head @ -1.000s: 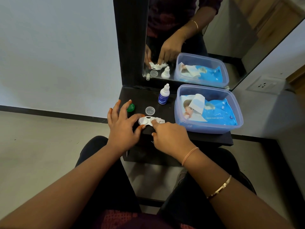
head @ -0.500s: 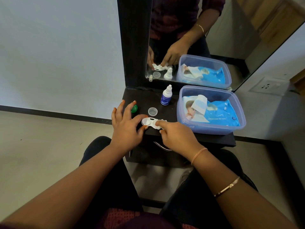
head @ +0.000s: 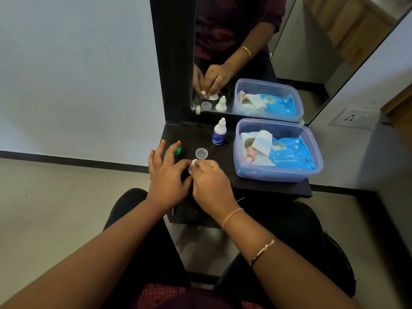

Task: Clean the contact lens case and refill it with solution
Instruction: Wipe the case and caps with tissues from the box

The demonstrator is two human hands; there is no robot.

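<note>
Wiping underway, refill pending: right hand (head: 210,186) pinches a white wipe (head: 194,162) against the lens case (head: 190,170), steadied in the left hand (head: 166,181) grip, near-left of the capped solution bottle (head: 219,134) on the desk (head: 267,186).

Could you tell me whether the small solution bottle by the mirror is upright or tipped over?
Upright: the small white solution bottle with a blue label stands on its base, nozzle pointing up.

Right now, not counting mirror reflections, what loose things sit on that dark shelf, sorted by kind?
Caps: 2, green cap and clear cap
Bottles: 1, solution bottle
Lens cases: 1, white lens case
Tubs: 1, plastic tub
Total: 5
</note>
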